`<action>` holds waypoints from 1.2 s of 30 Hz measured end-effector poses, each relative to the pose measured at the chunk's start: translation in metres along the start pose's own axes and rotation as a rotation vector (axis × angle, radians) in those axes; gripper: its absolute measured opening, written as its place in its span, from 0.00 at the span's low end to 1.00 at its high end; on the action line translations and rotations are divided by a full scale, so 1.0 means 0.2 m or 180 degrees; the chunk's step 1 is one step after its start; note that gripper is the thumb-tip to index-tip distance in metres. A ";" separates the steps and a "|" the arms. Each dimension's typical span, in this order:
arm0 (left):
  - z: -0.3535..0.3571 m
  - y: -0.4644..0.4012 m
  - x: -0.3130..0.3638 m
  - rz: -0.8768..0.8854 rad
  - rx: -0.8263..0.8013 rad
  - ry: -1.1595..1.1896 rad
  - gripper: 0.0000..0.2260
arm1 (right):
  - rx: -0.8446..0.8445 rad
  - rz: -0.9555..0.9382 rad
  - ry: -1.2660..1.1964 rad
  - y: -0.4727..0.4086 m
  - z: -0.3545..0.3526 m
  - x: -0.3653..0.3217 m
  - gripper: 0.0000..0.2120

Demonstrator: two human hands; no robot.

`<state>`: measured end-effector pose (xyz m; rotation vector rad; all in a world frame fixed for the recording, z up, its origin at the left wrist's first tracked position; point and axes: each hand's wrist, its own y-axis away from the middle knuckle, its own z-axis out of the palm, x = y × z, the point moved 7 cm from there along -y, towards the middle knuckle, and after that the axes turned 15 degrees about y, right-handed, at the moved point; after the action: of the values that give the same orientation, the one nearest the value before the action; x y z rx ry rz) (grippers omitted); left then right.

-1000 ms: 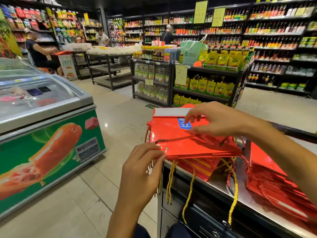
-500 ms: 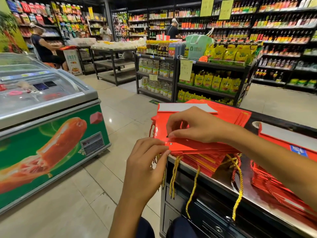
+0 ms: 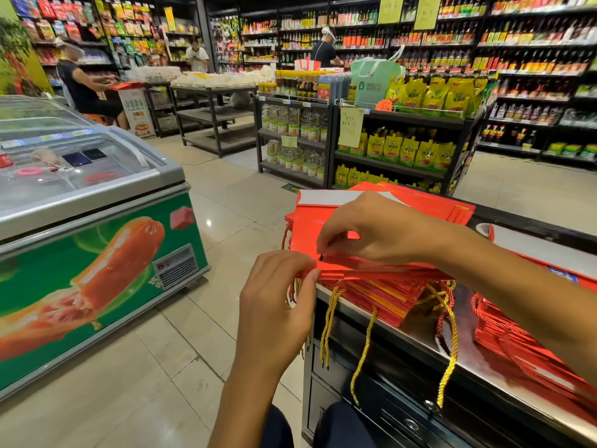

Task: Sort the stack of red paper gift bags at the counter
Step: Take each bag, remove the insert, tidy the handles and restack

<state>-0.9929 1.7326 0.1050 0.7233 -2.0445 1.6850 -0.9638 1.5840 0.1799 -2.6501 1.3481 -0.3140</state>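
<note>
Head cam: both hands on the stack of red gift bags [image 3: 371, 279] at the counter [image 3: 420, 344] edge.
Left hand [image 3: 277, 305] pinches the top bag's near corner, right hand [image 3: 378, 234] pinches its edge; gold cord handles [image 3: 447, 350] dangle over the front.

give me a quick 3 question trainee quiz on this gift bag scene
1. True or false: the left hand pinches the near corner of the top bag.
2. What colour are the cords hanging over the counter edge? A gold B blue C white
3. Which hand rests on top of the stack?

Key: 1 true. 2 A. 3 the right hand, fingers curled at the bag's edge.
</note>
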 end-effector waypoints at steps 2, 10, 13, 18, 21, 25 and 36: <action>0.00 0.00 0.00 -0.0027 0.0031 0.0009 0.06 | -0.0046 -0.0013 0.0084 0.00 0.00 -0.01 0.05; 0.01 -0.02 -0.01 -0.0527 0.0606 0.0121 0.08 | -0.0250 -0.0110 0.0214 0.01 -0.03 -0.06 0.11; 0.00 -0.05 0.00 -0.0738 0.0897 0.0364 0.09 | -0.0275 0.0008 0.0009 0.03 -0.04 -0.05 0.15; 0.00 -0.09 0.04 -0.0686 0.1063 0.0487 0.08 | -0.0091 0.0094 0.0014 0.04 -0.03 -0.04 0.15; 0.00 -0.09 0.04 -0.0676 0.1129 0.0481 0.07 | 0.0078 0.0279 -0.0228 0.04 -0.03 -0.01 0.14; 0.00 -0.10 0.03 -0.0655 0.1171 0.0490 0.07 | 0.0335 0.0457 -0.0312 0.05 -0.03 0.03 0.14; -0.01 -0.09 0.05 -0.0665 0.1128 0.0084 0.05 | 0.0555 0.0466 -0.0540 0.05 -0.06 -0.02 0.16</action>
<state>-0.9903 1.7311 0.1266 0.9829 -1.6034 1.9381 -0.9776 1.5812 0.1887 -2.3635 1.3829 -0.1750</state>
